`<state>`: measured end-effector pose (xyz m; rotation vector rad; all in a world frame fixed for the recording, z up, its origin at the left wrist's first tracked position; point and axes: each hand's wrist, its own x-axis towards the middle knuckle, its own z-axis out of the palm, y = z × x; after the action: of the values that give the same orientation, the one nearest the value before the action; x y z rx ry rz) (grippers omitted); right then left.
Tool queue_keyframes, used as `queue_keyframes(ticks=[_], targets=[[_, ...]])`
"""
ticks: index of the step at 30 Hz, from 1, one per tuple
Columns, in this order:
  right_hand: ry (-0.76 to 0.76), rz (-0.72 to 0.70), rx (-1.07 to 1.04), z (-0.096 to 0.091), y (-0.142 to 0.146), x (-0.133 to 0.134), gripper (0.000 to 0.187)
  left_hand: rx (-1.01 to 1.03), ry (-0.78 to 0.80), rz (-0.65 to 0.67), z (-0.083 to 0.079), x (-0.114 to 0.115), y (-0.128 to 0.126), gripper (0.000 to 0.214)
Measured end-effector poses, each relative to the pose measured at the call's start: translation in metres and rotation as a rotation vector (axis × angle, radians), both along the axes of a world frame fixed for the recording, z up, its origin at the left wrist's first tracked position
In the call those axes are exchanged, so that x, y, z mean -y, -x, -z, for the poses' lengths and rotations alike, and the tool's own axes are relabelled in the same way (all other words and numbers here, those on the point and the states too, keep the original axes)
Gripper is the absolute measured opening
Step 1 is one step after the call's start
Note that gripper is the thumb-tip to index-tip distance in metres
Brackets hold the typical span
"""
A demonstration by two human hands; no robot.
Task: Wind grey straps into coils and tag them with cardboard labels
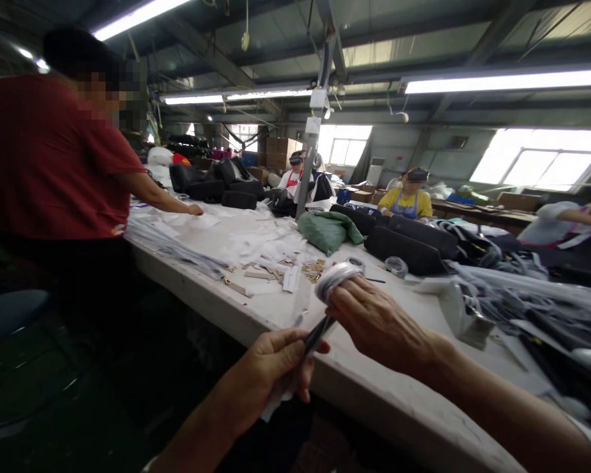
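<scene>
My left hand (273,364) is closed in a pinch on a dark narrow strip (316,334) that runs up toward my right hand. My right hand (374,322) is closed around a roll of pale grey tape (335,279), fingers curled over it. Both hands hover just above the near edge of a long white worktable (276,305). Small brass-coloured metal pieces (315,268) and white paper scraps (270,246) lie on the table just beyond my hands.
A person in a red shirt (49,157) stands at the left, a hand resting on the table. Black padded pieces (408,246), a green cloth (328,230) and grey fabric heaps (532,295) crowd the right side. A pole (309,164) rises mid-table. Other workers sit far back.
</scene>
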<state>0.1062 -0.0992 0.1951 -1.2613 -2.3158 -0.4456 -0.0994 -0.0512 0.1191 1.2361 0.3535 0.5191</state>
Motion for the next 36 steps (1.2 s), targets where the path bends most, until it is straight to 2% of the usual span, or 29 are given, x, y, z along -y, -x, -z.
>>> queue_keyframes(ticks=[2,5,8,10,12,15,17,19,21,24,25,27,29,31,33,34,36], targets=[[0.153,0.018,0.118,0.02,-0.004,-0.005,0.013,-0.107,-0.004,-0.03,0.011,-0.012,0.018,0.043],[0.362,0.013,0.14,0.045,0.002,0.004,0.017,-0.262,-0.126,-0.016,0.021,-0.022,0.042,0.046],[0.554,0.016,0.087,0.058,0.018,0.023,0.014,-0.423,-0.333,0.011,0.017,-0.027,0.057,0.034],[0.695,-0.011,-0.002,0.058,0.03,0.035,0.019,-0.519,-0.407,0.047,0.011,-0.031,0.06,0.024],[0.82,-0.056,-0.168,0.052,0.04,0.043,0.029,-0.519,-0.419,0.089,0.007,-0.038,0.057,0.023],[1.012,-0.101,-0.59,0.04,0.051,0.047,0.045,-0.345,-0.483,0.091,0.009,-0.044,0.04,0.028],[1.095,-0.131,-0.893,0.034,0.054,0.044,0.05,-0.203,-0.387,0.119,0.017,-0.041,0.02,0.033],[1.08,-0.172,-1.156,0.029,0.052,0.038,0.049,-0.078,-0.158,0.096,0.028,-0.029,-0.004,0.038],[1.015,-0.204,-1.374,0.025,0.047,0.029,0.043,0.054,0.028,-0.074,0.039,-0.013,-0.03,0.038],[0.908,-0.189,-1.557,0.019,0.033,0.013,0.038,0.183,0.064,-0.378,0.049,0.011,-0.061,0.036],[0.839,-0.16,-1.559,0.018,0.028,0.007,0.037,0.181,0.034,-0.413,0.05,0.017,-0.068,0.037],[0.635,-0.088,-1.47,0.022,0.015,-0.002,0.034,0.126,-0.027,-0.392,0.051,0.022,-0.075,0.039],[0.424,0.002,-1.256,0.034,0.002,-0.009,0.029,0.05,-0.052,-0.331,0.052,0.02,-0.076,0.038],[0.288,0.075,-1.015,0.048,-0.009,-0.013,0.027,-0.024,-0.049,-0.278,0.054,0.014,-0.072,0.04],[0.258,0.115,-0.91,0.06,-0.017,-0.017,0.026,-0.088,-0.061,-0.258,0.057,0.007,-0.069,0.043],[0.27,0.114,-0.948,0.062,-0.021,-0.02,0.026,-0.12,-0.088,-0.274,0.06,0.004,-0.067,0.043],[0.322,0.087,-1.167,0.062,-0.025,-0.025,0.027,-0.178,-0.202,-0.356,0.067,-0.002,-0.067,0.042]])
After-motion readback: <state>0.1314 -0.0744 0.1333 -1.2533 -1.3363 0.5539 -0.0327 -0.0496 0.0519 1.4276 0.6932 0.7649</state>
